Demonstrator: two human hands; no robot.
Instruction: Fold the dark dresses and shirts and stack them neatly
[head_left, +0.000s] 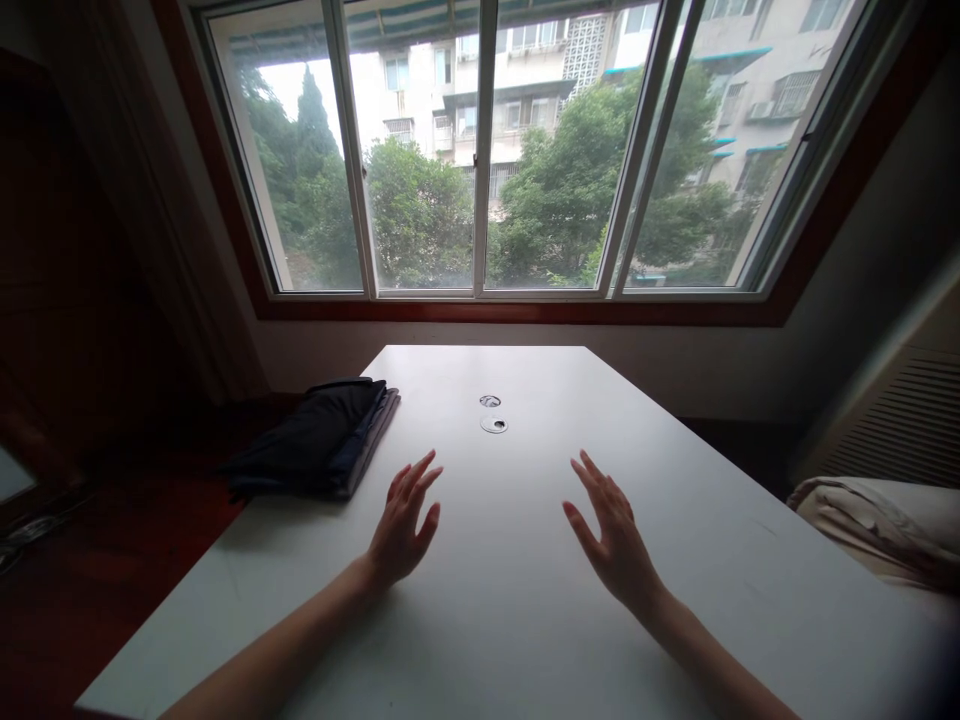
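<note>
Both of my hands are held over a white table (495, 580), apart from each other and with nothing in them. My left hand (409, 520) has its fingers spread, the thumb toward the middle. To its upper left lies a stack of folded dark clothes (315, 440), black on top with navy and grey-purple layers below; the hand does not touch it. My right hand (611, 530) is likewise open, fingers pointing forward and inward. Between and beyond the hands, a round cable-hole cover (491, 425) lies beside a round hole (490, 400) in the tabletop.
The dark clothes reach over the table's left edge. At the right, beige folded fabric (885, 520) rests beside the table, near a slatted panel (900, 420). A wide window (480, 290) with a red-brown frame stands behind the table. A curtain (165, 220) hangs on the left.
</note>
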